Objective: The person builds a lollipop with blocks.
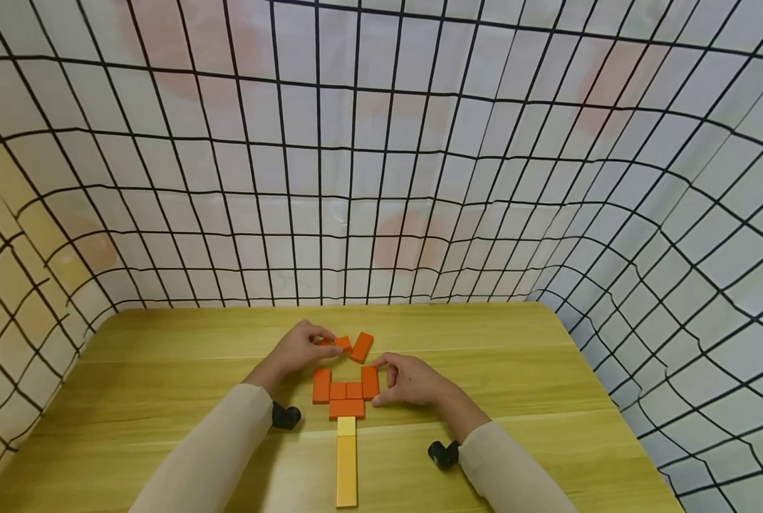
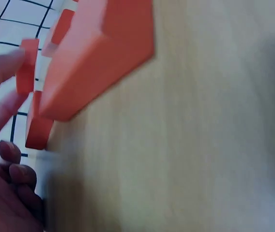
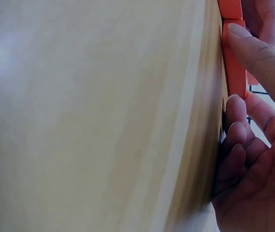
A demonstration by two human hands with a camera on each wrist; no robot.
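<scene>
My left hand (image 1: 299, 347) is at the far side of the table, pinching a small orange block (image 2: 27, 67) between thumb and finger. Close to those fingers lies a loose oblong orange block (image 1: 362, 348). My right hand (image 1: 413, 381) has its thumb and index finger at the two ends of an upright-set orange block (image 1: 370, 382), right of the arrangement. That arrangement also has a left orange block (image 1: 321, 385), two small orange blocks side by side (image 1: 345, 390) and a crosswise orange block (image 1: 346, 408). Another orange piece (image 1: 324, 342) is partly hidden behind the left fingers.
Below the orange blocks, a short yellow block (image 1: 346, 426) and a long yellow block (image 1: 347, 472) run in line toward the near edge. The wooden table (image 1: 548, 420) ends at a black wire grid (image 1: 381, 235) at the back and sides.
</scene>
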